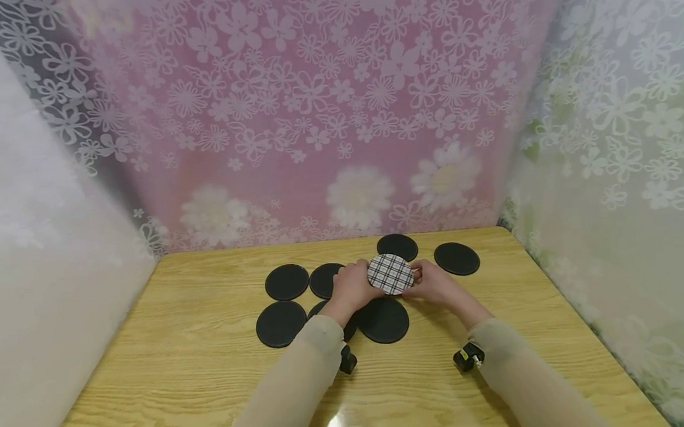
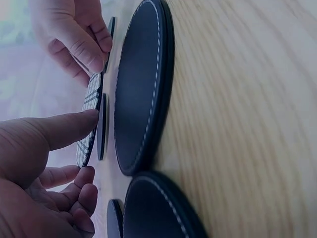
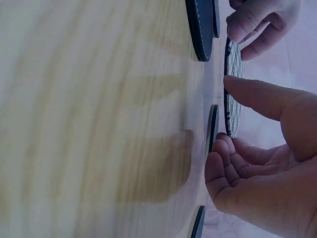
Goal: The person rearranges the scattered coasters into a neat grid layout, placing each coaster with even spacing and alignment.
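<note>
A round coaster (image 1: pixel 390 274) with a black-and-white plaid face is held between both hands, raised above the table in the wrist views. My left hand (image 1: pixel 353 287) pinches its left edge, thumb on the near rim and fingertips below in the left wrist view. On the opposite edge my right hand (image 1: pixel 435 284) grips it, its thumb (image 3: pixel 247 94) at the rim and the other fingers curled by the side. Just in front lies a round black coaster (image 1: pixel 383 320) with pale edge stitching. Behind the plaid one is another black coaster (image 1: pixel 397 246).
More black coasters lie on the wood-grain table (image 1: pixel 154 374): one at far right (image 1: pixel 457 259), and several on the left, including a back-left coaster (image 1: pixel 286 282) and a front-left coaster (image 1: pixel 281 324). My left arm partly covers two. Flowered cloth (image 1: pixel 337 112) surrounds the table.
</note>
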Action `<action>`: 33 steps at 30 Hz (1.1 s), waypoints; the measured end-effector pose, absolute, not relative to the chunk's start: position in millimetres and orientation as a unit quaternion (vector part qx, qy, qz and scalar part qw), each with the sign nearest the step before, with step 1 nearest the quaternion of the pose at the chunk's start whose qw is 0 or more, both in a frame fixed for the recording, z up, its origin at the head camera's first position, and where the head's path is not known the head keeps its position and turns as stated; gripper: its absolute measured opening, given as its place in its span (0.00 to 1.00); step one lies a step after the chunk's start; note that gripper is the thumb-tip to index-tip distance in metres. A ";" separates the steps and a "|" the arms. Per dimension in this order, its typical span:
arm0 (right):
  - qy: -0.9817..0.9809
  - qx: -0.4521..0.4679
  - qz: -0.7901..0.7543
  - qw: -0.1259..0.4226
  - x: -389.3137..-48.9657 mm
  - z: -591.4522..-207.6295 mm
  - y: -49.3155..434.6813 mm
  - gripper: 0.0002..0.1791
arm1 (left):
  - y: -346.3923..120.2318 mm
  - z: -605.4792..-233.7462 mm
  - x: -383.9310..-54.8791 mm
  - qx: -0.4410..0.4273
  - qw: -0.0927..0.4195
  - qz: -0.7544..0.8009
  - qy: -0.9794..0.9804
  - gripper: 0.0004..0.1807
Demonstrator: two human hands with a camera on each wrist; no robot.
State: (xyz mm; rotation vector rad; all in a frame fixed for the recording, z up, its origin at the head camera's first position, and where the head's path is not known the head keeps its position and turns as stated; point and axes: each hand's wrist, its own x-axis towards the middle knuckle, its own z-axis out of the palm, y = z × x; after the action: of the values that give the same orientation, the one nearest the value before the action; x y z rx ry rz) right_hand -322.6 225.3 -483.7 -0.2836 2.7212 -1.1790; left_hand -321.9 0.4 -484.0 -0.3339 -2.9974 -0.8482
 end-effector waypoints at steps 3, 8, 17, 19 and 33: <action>0.912 -0.096 -0.390 0.083 -326.6 -484.1 221.0 0.39 | -4.6 -485.1 -324.5 -0.101 0.002 -0.275 -0.956 0.36; 0.913 -0.102 -0.386 0.087 -332.2 -485.8 214.0 0.40 | -11.8 -487.0 -326.1 -0.088 -0.001 -0.272 -0.958 0.36; 0.917 -0.108 -0.374 0.084 -337.3 -493.1 204.2 0.37 | -18.0 -491.7 -325.9 -0.073 -0.003 -0.262 -0.962 0.37; 0.921 -0.108 -0.365 0.082 -338.1 -493.5 202.4 0.36 | -18.8 -492.9 -326.4 -0.073 -0.002 -0.262 -0.962 0.37; 0.935 -0.113 -0.324 0.087 -342.2 -490.2 196.7 0.33 | -24.9 -494.1 -329.4 -0.082 -0.014 -0.258 -0.963 0.29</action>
State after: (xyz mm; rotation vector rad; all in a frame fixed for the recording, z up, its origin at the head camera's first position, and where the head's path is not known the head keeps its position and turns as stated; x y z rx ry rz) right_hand -342.2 196.7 -490.2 -0.3356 2.7864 -0.9655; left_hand -329.4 -24.9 -494.1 -0.2614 -3.0520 -0.8173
